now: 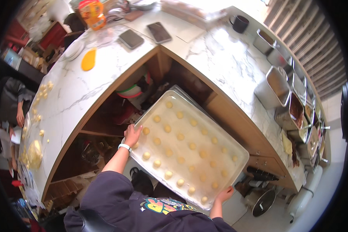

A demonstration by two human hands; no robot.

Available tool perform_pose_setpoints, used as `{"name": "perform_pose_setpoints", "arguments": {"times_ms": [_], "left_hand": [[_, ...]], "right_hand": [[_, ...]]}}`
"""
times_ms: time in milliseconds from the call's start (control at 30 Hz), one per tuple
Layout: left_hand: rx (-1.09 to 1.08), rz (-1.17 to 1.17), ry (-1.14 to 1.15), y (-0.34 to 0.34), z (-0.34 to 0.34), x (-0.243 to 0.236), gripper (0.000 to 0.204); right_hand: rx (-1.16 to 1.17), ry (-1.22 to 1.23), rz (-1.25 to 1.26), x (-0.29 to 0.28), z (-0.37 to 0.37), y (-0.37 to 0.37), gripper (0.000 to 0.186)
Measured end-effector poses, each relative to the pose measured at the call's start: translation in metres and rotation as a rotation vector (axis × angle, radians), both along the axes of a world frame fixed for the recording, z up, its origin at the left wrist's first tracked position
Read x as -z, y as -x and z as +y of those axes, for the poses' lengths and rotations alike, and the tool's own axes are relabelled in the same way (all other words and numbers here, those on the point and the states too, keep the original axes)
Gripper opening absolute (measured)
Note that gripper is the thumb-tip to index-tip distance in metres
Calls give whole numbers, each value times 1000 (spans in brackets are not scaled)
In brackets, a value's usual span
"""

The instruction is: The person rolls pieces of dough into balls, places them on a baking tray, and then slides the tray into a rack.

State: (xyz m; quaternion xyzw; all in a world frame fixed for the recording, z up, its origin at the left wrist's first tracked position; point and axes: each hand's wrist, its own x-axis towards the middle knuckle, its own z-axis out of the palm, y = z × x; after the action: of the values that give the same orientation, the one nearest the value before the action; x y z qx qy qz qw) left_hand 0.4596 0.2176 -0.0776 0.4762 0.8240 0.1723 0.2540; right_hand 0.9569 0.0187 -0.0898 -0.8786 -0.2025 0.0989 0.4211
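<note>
I hold a large metal baking tray (217, 136) at waist height below the bend of the counter. Several small pale dough balls (156, 118) lie on it in rows, some looking blurred under a hazy sheen. My left hand (131, 136) grips the tray's left edge, fingers over the rim. Near the tray's bottom right corner, my right hand (223, 195) has its fingers curled on the edge. Beneath the counter, behind the tray, is an open cabinet (160, 63) with assorted items inside.
The marble counter (67, 104) carries scattered dough pieces (42, 133), an orange scraper (89, 58) and two dark phone-like slabs (158, 31). Metal containers (271, 87) line the right side. A co-worker's hand (20, 116) is at the far left. A pan (263, 203) sits low at right.
</note>
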Motion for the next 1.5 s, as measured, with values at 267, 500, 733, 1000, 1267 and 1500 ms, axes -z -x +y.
{"name": "perform_pose_setpoints", "arguments": {"times_ms": [267,500,733,1000,1267,1500], "left_hand": [[-284,-147,-162,18,-163,-71,65],[-763,-100,-183,14,-344,-91,67],[-1238,17,-332,-18,-540,-94,59],[-1859,-65,-319,-107,-754,-109,68],[-2329,-146,-644,-176,-880,-110,66],[-2379,-270,-1463,-121,-904,-137,56]], "right_hand": [[-338,-57,-233,-69,31,-46,29],[-696,61,-310,-115,91,36,20],[-1176,-176,-347,-59,128,137,39],[-1839,-185,-8,-75,5,399,32],[-2315,-122,-117,-85,-194,614,29],[-2644,-67,-140,-80,-373,793,34]]}}
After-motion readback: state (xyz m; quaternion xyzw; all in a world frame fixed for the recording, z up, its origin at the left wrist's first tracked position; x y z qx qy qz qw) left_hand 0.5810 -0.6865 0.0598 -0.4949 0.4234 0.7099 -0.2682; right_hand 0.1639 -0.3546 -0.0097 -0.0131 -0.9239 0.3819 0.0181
